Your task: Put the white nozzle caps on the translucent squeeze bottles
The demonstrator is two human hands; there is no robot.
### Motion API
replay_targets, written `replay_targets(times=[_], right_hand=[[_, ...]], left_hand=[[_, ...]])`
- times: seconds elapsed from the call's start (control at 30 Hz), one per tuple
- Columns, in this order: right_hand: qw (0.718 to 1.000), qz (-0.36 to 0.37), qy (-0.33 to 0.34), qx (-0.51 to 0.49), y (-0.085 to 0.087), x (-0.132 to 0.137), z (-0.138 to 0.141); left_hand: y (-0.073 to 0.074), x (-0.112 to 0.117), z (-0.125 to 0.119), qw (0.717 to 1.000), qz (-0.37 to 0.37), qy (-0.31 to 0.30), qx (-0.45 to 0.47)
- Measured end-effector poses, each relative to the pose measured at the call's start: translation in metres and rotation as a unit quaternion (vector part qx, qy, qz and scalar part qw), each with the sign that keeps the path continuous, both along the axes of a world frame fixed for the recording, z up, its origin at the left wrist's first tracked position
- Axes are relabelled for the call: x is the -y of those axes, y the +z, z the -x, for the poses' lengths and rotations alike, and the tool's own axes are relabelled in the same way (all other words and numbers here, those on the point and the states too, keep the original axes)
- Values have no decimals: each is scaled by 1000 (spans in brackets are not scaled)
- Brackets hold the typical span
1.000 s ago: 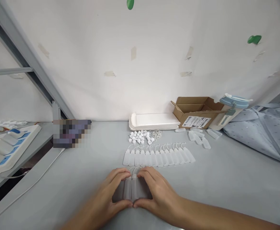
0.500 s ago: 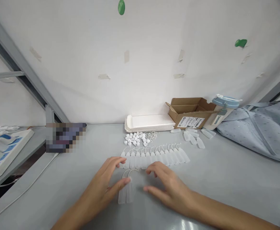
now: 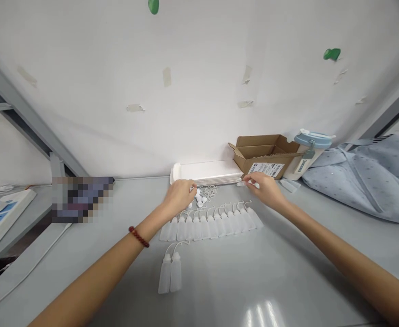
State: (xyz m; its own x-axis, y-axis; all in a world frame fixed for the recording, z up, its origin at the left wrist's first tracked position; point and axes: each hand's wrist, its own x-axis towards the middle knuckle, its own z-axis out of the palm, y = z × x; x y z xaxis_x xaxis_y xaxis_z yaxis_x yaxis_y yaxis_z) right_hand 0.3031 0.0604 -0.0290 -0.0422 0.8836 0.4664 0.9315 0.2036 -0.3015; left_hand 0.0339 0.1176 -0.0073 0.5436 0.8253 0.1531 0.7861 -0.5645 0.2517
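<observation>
Over by the cardboard box [image 3: 247, 162], a loose bottle [image 3: 241, 184] lay on the surface [image 3: 233, 277] just left of the fingertips of the right hand [image 3: 266, 188], long axis roughly side to side, so that hand was way nearer. Its thumb and fingers were almost pinched; couldn't tell if they'd got anything. The left hand [image 3: 179, 198] was curled beside the white caps [image 3: 200, 198], fingertips bent in, any grip hidden. A row of capped bottles [image 3: 208, 228] sat nearer the person.

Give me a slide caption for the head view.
Left hand at white caps, right hand by the cardboard box, translucent bottles lined up.
</observation>
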Motion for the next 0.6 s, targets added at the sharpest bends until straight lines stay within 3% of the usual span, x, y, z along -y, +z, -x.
replay_targets(times=[0.2, 0.6], right_hand=[[997, 37, 5, 66, -10, -15, -21], [980, 90, -14, 177, -16, -19, -19]], left_hand=[[-8, -18, -30, 994, -16, 15, -106], [-15, -21, -59, 979, -18, -9, -201]])
